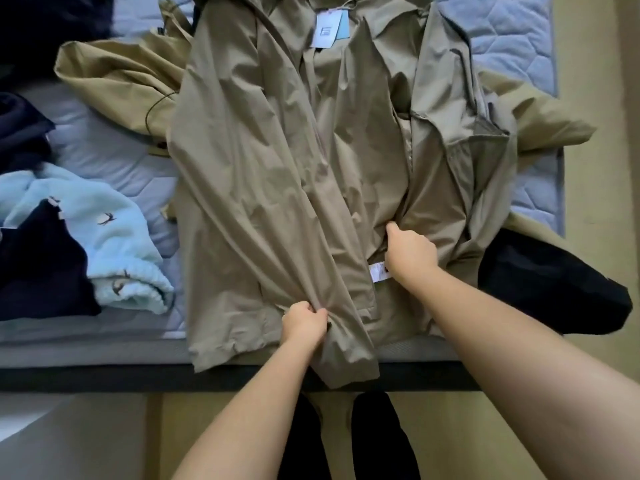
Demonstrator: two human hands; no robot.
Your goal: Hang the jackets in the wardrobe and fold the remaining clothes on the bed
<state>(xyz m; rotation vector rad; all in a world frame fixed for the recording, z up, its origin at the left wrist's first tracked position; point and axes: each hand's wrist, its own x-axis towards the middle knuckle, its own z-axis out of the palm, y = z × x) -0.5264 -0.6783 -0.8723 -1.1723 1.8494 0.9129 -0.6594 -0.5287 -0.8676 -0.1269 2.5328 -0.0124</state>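
Note:
A khaki jacket point(277, 161) lies spread open on the bed point(104, 147), collar far from me, with a white and blue tag point(327, 31) at its neck. My left hand point(304, 325) grips a bunch of its fabric near the hem at the bed's front edge. My right hand point(410, 252) holds the jacket's right front panel, fingers tucked under the cloth, beside a small white care label point(378, 271). A second tan garment point(114, 81) lies under it, sticking out to the left and right.
A light blue fleece with bird prints point(104, 230) and dark navy clothes point(38, 265) lie at the left of the bed. A black garment point(554, 289) sits at the right near the bed's front edge. Tan floor point(595, 98) lies to the right of the bed.

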